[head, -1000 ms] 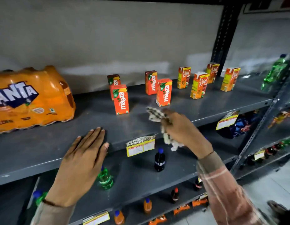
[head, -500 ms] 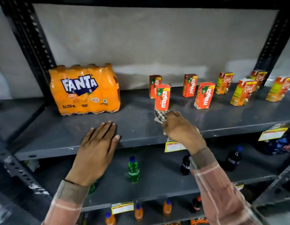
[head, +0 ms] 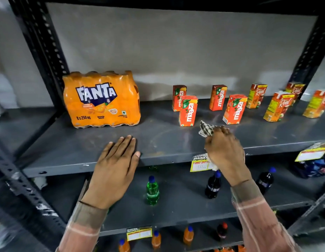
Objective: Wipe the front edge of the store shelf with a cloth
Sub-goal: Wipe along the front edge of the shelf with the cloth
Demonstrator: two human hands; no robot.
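A grey metal shelf (head: 158, 140) runs across the view, its front edge (head: 167, 158) facing me. My right hand (head: 224, 151) is closed on a bunched checked cloth (head: 205, 129), which sticks out above the fingers and rests on the shelf near its front edge; a pale end of the cloth hangs below the hand. My left hand (head: 116, 164) lies flat, fingers spread, on the shelf's front edge to the left. A yellow price tag (head: 199, 163) on the edge is partly covered by my right hand.
An orange Fanta pack (head: 101, 99) stands at the shelf's back left. Several Maaza cartons (head: 188, 110) and Real juice cartons (head: 278, 106) stand to the right. Black perforated uprights (head: 43, 51) frame the rack. Lower shelves hold a green bottle (head: 152, 190), dark bottles (head: 212, 184) and orange bottles.
The view has swung left, bringing the Fanta pack and left upright fully into sight. My right hand with the cloth has slid along the front edge; my left hand stays flat on the shelf.
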